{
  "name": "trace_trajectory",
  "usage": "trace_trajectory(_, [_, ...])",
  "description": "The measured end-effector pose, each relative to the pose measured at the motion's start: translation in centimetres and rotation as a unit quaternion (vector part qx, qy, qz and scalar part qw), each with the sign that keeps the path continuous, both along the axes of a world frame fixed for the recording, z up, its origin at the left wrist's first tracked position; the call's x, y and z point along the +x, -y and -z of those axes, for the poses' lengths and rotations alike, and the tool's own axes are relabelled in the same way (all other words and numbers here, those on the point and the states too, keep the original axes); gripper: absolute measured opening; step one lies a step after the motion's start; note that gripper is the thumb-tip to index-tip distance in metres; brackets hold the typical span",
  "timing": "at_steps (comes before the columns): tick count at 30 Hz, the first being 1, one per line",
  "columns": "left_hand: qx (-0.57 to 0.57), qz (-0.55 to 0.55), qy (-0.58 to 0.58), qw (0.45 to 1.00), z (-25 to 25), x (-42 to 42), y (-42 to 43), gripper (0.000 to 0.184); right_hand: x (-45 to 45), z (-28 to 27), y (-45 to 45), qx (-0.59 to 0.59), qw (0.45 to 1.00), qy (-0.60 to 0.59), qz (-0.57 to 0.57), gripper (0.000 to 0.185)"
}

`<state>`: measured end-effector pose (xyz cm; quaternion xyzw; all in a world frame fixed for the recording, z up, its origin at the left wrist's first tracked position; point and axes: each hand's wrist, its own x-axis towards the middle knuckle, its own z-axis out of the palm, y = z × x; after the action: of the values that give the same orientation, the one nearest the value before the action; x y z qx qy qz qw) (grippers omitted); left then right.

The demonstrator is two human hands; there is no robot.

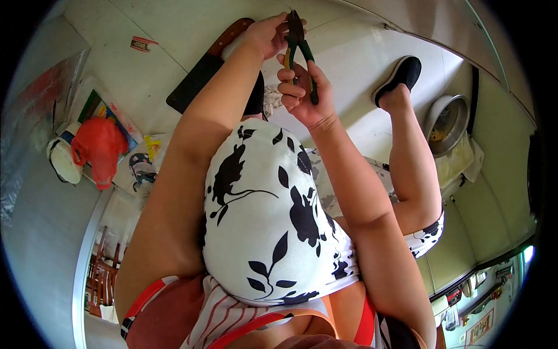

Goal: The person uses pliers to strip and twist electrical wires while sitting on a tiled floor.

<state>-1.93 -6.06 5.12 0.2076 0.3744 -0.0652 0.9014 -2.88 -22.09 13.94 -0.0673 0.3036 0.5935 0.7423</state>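
Note:
My right hand (306, 93) is wrapped around the handles of a pair of pliers (297, 42) with dark green and yellow grips. The pliers' jaws point away from me, near the top of the view. Beside the jaws is my left hand (272, 36), its fingers closed at the side of the pliers' head. Whatever those fingers pinch is too small or hidden to make out. Below my left wrist, a cleaver (192, 86) with a dark broad blade and a riveted brown handle lies on the floor, partly covered by my forearm.
A metal basin (446, 125) stands at the right by the green cabinets (500, 192). At the left are a red plastic bag (100, 148) and other packages. A small red wrapper (142, 43) lies on the tiled floor (168, 23). My shod foot (401, 75) rests right of my hands.

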Motion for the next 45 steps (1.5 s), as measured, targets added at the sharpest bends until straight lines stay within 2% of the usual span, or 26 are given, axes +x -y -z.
trace_trajectory(4, [-0.005,0.000,0.012,1.000,0.4,1.1,-0.3,0.036,-0.1,0.2,-0.2,0.142,0.987,-0.064,0.046,0.044])
trace_trajectory(7, [0.018,0.019,0.010,1.000,1.1,1.3,-0.6,0.037,-0.2,-2.3,-1.6,-0.077,0.993,0.086,-0.041,0.040])
trace_trajectory(8, [0.023,0.030,0.028,0.999,2.6,1.1,-0.9,0.038,-0.5,-1.7,-1.2,-0.091,0.991,0.081,-0.056,0.036])
trace_trajectory(9, [0.030,0.041,0.046,0.998,3.0,1.2,-1.3,0.039,-0.7,-1.3,-0.8,-0.120,0.981,0.129,-0.081,0.039])
trace_trajectory(10, [0.036,0.020,0.039,0.998,3.5,1.6,-1.3,0.032,-0.8,-1.1,-0.2,-0.149,0.967,0.176,-0.107,0.042])
trace_trajectory(12, [0.049,-0.026,0.024,0.998,3.9,2.1,-1.1,0.019,-0.6,-1.3,0.8,-0.215,0.932,0.251,-0.148,0.046])
trace_trajectory(16, [0.074,0.002,-0.015,0.997,3.8,2.4,-1.1,0.022,0.2,-0.9,3.0,-0.306,0.837,0.382,-0.246,0.050])
trace_trajectory(19, [0.037,-0.042,-0.020,0.998,2.0,2.2,-0.7,0.020,1.7,-0.9,3.5,-0.366,0.711,0.513,-0.313,0.060])
trace_trajectory(20, [0.000,-0.047,-0.019,0.999,1.5,2.1,-0.9,0.019,2.3,-0.2,3.9,-0.359,0.671,0.561,-0.325,0.071])
trace_trajectory(22, [-0.074,-0.056,-0.014,0.996,1.2,1.8,-1.2,0.018,3.3,0.1,3.9,-0.351,0.646,0.585,-0.342,0.071])
trace_trajectory(25, [0.039,-0.049,0.011,0.998,3.4,2.1,-0.7,0.016,3.7,0.2,3.8,-0.347,0.601,0.624,-0.359,0.071])
trace_trajectory(30, [0.093,-0.026,-0.040,0.995,3.2,2.2,-1.1,0.015,4.6,-0.6,2.7,-0.346,0.484,0.701,-0.394,0.070])
trace_trajectory(33, [0.089,-0.032,-0.033,0.995,3.3,2.0,-1.1,0.016,4.6,-0.6,2.4,-0.357,0.461,0.713,-0.389,0.071])
trace_trajectory(39, [0.137,0.000,-0.025,0.990,3.9,2.0,-1.5,0.017,4.9,-0.7,3.0,-0.353,0.502,0.704,-0.357,0.068])
trace_trajectory(42, [0.136,0.002,-0.011,0.991,4.1,1.8,-1.7,0.017,5.1,-0.2,2.1,-0.364,0.493,0.698,-0.371,0.067])
trace_trajectory(45, [0.130,0.005,-0.007,0.991,4.3,1.6,-1.7,0.017,5.7,0.4,2.4,-0.352,0.447,0.741,-0.357,0.066])
